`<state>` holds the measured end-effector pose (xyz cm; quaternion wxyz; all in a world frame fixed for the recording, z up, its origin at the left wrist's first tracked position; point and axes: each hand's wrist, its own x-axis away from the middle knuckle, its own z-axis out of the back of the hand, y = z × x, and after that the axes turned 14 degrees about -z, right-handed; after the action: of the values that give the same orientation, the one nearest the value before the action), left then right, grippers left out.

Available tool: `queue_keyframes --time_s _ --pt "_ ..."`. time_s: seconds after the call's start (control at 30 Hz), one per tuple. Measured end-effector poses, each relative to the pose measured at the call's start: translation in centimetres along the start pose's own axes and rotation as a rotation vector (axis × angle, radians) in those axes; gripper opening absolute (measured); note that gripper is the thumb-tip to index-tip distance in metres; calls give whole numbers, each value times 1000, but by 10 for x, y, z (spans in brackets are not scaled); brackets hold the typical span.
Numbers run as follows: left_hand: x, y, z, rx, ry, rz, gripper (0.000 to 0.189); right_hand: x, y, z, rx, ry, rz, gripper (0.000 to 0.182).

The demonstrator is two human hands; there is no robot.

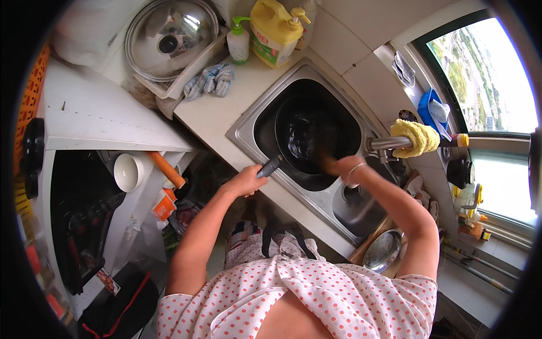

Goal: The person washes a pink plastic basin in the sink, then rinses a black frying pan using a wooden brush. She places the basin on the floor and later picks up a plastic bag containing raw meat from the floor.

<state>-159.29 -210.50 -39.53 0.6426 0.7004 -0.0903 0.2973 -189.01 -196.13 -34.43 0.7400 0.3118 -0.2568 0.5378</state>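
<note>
My left hand (246, 181) is shut around the grey-black handle (269, 166) of a black wok. The wok (298, 140) lies tilted inside the larger basin of a stainless steel sink (245, 131), with light glinting off its wet-looking inner surface. Over the wok's right side, my right hand (350, 169) grips a brown tool (327, 163), blurred by motion; its working end cannot be made out against the dark pan. A bracelet circles my right wrist.
A faucet (387, 143) wrapped in a yellow cloth (417, 137) juts over the sink's right edge. Behind are a yellow detergent jug (273, 36), a green-topped pump bottle (238, 44), a crumpled cloth (210, 80) and a glass lid (171, 40). A metal bowl (383, 250) leans near my right elbow.
</note>
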Motion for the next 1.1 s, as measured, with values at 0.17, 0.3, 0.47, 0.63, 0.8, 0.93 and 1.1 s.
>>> queue_keyframes --time_s 0.17,0.3,0.47,0.63,0.8,0.93,1.1 --pt "-2 1 -2 -47 -16 1 23 -41 -23 92 -658 47 82 23" --pt "-5 8 -2 -9 -23 -7 22 -89 56 6 -426 200 -430 25" --pt "-2 4 0 20 -4 29 24 -33 -43 52 -273 166 96 22" --pt "-4 8 -4 32 -2 40 22 -80 61 47 -485 267 -515 23" --pt "-3 7 -2 -15 -4 16 21 -16 16 -30 -84 -51 5 24" --pt "-1 5 -2 -54 9 10 25 -21 1 57 -658 -133 17 20" --pt "-3 6 -2 -29 -5 -2 21 -50 41 -47 -6 -56 -61 25"
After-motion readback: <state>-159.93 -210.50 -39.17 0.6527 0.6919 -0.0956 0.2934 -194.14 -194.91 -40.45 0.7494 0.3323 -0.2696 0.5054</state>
